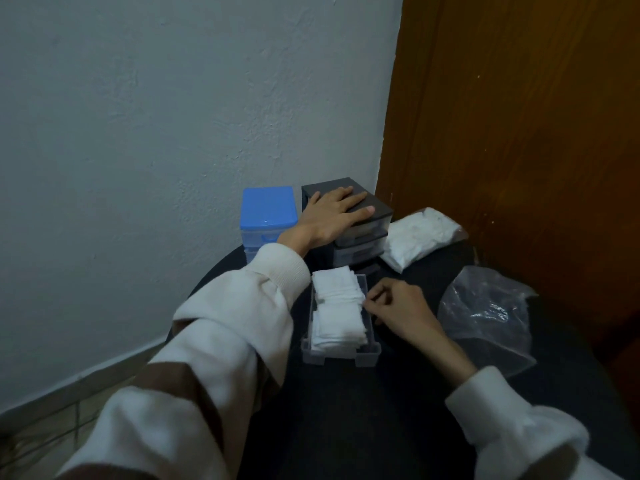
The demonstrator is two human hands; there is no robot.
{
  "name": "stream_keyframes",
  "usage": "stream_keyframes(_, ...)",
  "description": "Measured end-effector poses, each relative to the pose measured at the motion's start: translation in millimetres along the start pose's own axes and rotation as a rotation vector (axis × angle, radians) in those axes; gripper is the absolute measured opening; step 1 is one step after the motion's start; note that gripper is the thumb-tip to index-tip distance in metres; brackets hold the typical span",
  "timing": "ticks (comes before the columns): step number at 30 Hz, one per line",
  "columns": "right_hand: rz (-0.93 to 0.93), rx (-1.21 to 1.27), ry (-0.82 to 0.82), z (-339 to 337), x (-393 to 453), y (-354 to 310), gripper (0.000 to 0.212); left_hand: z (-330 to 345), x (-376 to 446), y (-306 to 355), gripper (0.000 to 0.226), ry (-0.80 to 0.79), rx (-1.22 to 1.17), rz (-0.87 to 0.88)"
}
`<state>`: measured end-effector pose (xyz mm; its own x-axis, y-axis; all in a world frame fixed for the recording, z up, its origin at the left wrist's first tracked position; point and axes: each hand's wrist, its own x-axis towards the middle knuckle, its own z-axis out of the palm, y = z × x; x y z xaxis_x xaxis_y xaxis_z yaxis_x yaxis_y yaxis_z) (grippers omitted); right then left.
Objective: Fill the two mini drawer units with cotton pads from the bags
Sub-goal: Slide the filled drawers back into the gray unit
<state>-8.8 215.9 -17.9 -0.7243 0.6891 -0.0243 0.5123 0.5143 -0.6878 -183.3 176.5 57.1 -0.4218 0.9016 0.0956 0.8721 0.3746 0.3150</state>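
Progress, item by item. Grey unit [349, 216]: stands at the back of the table [346, 427] by the wall; my left hand [334, 214] lies flat on its top, fingers straight, steadying it. Its upper drawers sit closed, and I cannot tell their contents through the fronts. The bottom slot looks vacant, judging by the drawer [341, 318] now out on the table in front of it.

Drawer: packed with two rows of white pads [337, 308], standing above the rim, so I judge it full and ready to go back. Long axis runs from me toward the grey unit; handle end faces me.

Right hand [398, 306]: fingers curled, tips at the drawer's right edge against the pads; whether it pinches a pad I cannot tell.

Blue unit [268, 220]: left of the grey one, drawers closed, fill not visible.

Full bag [420, 237]: right of the grey unit, plenty left. Empty bag [488, 317]: crumpled, near my right wrist.
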Motion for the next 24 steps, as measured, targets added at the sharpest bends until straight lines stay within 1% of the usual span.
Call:
stream_keyframes(2,0.019,-0.074,0.095,-10.8,-2.0,3.6,0.007,0.2,0.1,0.0,0.054,-0.001,-0.005,0.002)
stream_keyframes(4,-0.001,-0.090,0.200,-18.5,-8.8,1.6,0.020,0.5,0.3,-0.1,0.053,0.004,-0.014,0.007)
stream_keyframes(5,-0.023,-0.098,0.209,-19.6,-13.4,-1.9,0.030,0.6,0.5,-0.3,0.052,0.008,-0.016,0.010)
stream_keyframes(6,-0.042,-0.124,0.183,-18.3,-18.2,-6.4,0.041,0.7,0.6,-0.6,0.050,0.012,-0.013,0.013)
stream_keyframes(8,-0.043,-0.208,0.057,-9.6,-26.3,-15.8,0.067,0.8,1.2,-1.4,0.048,0.021,0.007,0.019)
stream_keyframes(9,-0.029,-0.259,-0.004,-3.1,-28.3,-18.9,0.076,1.0,1.6,-1.9,0.047,0.023,0.016,0.021)
stream_keyframes(10,-0.017,-0.310,-0.041,2.5,-28.9,-21.0,0.082,1.0,1.9,-2.2,0.047,0.025,0.022,0.026)
stream_keyframes(12,-0.015,-0.384,-0.052,7.6,-27.1,-22.0,0.082,1.9,2.6,-3.3,0.047,0.026,0.027,0.038)
stream_keyframes(18,-0.115,-0.515,-0.094,-2.7,-24.8,-17.5,0.073,5.2,3.4,-6.8,0.047,0.045,0.025,0.082)
stream_keyframes(24,-0.162,-0.534,-0.075,-4.2,-20.9,-14.6,0.065,5.2,-0.5,-5.4,0.046,0.048,0.006,0.106)
